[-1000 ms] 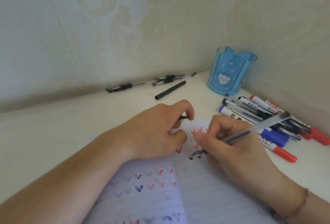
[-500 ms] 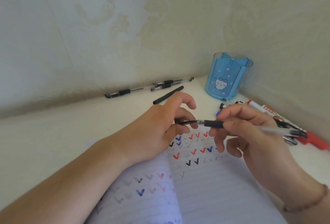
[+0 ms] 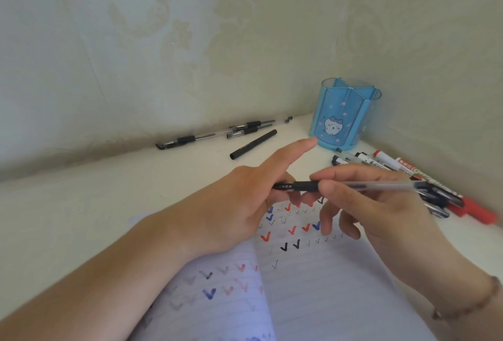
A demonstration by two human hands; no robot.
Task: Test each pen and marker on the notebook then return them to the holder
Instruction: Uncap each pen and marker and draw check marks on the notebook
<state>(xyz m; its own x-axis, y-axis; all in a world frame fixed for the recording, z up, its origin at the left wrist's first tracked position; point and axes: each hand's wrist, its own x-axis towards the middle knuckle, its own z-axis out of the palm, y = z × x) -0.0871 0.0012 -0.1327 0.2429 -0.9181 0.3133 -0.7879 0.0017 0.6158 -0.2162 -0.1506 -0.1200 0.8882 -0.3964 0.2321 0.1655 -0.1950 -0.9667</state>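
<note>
While the pale surface [image 3: 81, 204] fills the corner below the patterned wall, the open notebook [image 3: 313, 286] lies nearest the camera, its lined pages dotted with red, blue and black check marks. Behind it, at the back right, stands the blue holder [image 3: 345, 117], upright, with no pen showing above its rim. Beside its base on the right lies a heap of markers [image 3: 435, 193]; along the back wall lie three black pens [image 3: 217, 135], well apart from the heap. Above the notebook, both hands meet on a clear gel pen [image 3: 353, 185] held nearly level, long axis running left to right. The right hand [image 3: 381, 204] pinches the barrel just behind the black rubber sleeve; the left hand [image 3: 253, 199] pinches the black cap [image 3: 283, 186] at the tip end, forefinger stretched out toward the holder. Whether the cap is fully seated cannot be told. Likely the pen is being capped; the holder lies beyond and slightly right, closer to the right hand's side, so the pen would need tipping upright to drop in.
</note>
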